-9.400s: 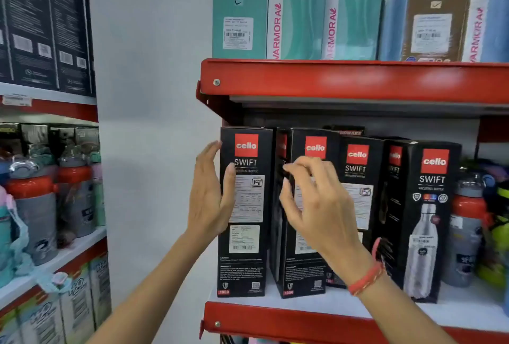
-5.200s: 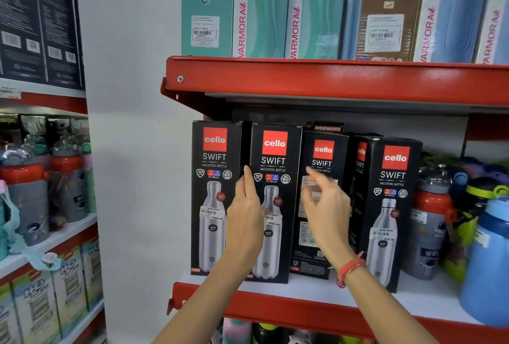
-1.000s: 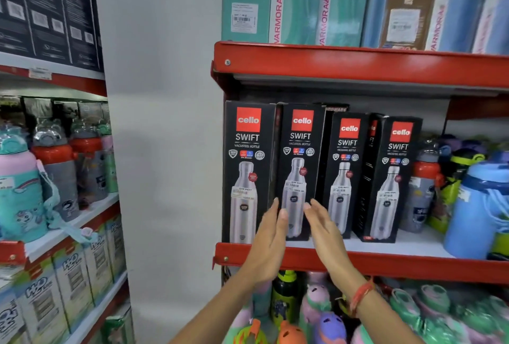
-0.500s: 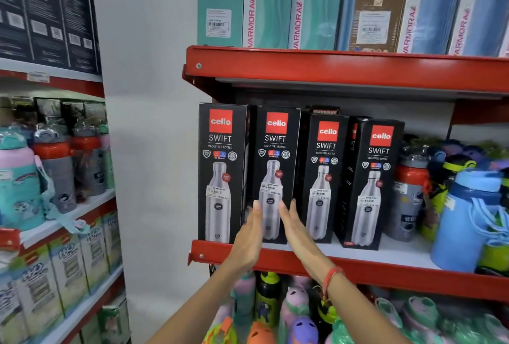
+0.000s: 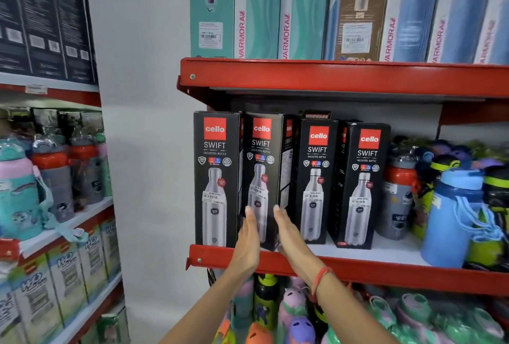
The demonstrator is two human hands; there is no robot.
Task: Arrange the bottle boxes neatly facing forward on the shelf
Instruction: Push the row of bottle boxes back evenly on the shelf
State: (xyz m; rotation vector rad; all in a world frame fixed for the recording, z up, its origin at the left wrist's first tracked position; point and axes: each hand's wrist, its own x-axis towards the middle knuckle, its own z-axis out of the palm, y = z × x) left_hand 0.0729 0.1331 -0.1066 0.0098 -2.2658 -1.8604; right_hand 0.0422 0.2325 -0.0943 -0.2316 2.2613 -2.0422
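Four black bottle boxes stand in a row on the red-edged shelf (image 5: 385, 269). The first box (image 5: 216, 178), third box (image 5: 315, 178) and fourth box (image 5: 363, 183) show their bottle picture to the front. The second box (image 5: 261, 161) is turned slightly left, so its right side panel shows, and its lower front corner reaches the shelf edge. My left hand (image 5: 248, 236) lies flat against its lower front. My right hand (image 5: 289, 233) presses flat on its lower right side. The box is held between the two palms.
A grey and red bottle (image 5: 396, 195) and a blue bottle (image 5: 451, 219) crowd the shelf right of the boxes. Another dark box (image 5: 316, 115) stands behind the row. Tall boxes fill the upper shelf (image 5: 330, 76). Small bottles (image 5: 297, 316) sit below, and more bottles (image 5: 55, 178) line the left rack.
The second box has rotated a little, now showing its right side panel. Both hands stay on its lower part, and the view has shifted slightly.
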